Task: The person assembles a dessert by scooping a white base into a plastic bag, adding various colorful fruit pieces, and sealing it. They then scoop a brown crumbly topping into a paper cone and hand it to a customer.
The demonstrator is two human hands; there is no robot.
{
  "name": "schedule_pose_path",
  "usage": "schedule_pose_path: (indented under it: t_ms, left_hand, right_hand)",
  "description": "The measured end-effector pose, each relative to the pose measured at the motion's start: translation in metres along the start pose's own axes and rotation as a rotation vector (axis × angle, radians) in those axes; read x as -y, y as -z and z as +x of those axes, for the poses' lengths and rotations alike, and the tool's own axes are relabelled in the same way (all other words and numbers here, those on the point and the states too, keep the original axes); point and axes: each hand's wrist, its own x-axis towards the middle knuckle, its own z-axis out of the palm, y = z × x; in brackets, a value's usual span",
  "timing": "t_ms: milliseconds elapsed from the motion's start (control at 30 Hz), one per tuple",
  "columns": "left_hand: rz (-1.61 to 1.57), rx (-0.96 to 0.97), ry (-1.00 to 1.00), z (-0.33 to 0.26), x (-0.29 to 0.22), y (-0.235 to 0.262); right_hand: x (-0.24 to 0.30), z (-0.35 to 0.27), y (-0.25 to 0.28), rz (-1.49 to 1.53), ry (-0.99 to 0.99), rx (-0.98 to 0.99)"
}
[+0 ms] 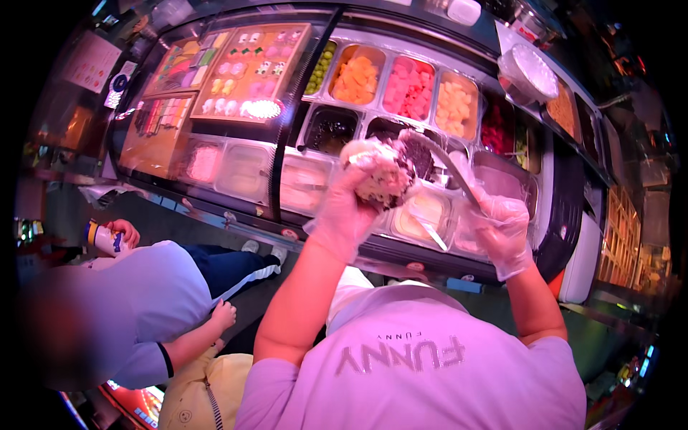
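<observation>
My left hand (342,211), in a clear plastic glove, is wrapped round a rounded pinkish-white lump of food with dark bits (380,173). It is held up over the topping counter. My right hand (502,228), gloved the same way, grips a long curved metal utensil (459,172). The utensil's far end reaches the upper right of the lump, and a pale smear sits near that tip; its exact kind is unclear. Behind the lump, a pan of dark food (421,154) is partly hidden. Below it is a pan of cream-coloured spread (423,208), with another metal utensil (432,228) resting in it.
Along the far row stand pans of orange cubes (355,75), pink-red cubes (408,87) and pale yellow cubes (456,106). A glass-covered display (251,72) holds small decorated pieces at left. Stacked clear lids or bowls (529,72) stand back right. Another person (143,301) is at my left, holding a container (104,238).
</observation>
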Motion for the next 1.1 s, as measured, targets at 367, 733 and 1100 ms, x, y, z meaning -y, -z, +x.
schedule_pose_path:
  t_ms: [367, 733, 1100]
  left_hand:
    - [-0.077, 0.066, 0.089, 0.006, -0.037, 0.002]
    - [-0.009, 0.038, -0.029, -0.015, -0.050, 0.008]
    - [-0.067, -0.101, -0.080, -0.037, -0.106, 0.027]
  right_hand:
    - [-0.011, 0.007, -0.026, 0.408, -0.391, -0.056]
    - [-0.019, 0.045, -0.061, -0.950, 0.409, 0.038]
    - [0.031, 0.110, -0.081, 0.767, -0.790, 0.200]
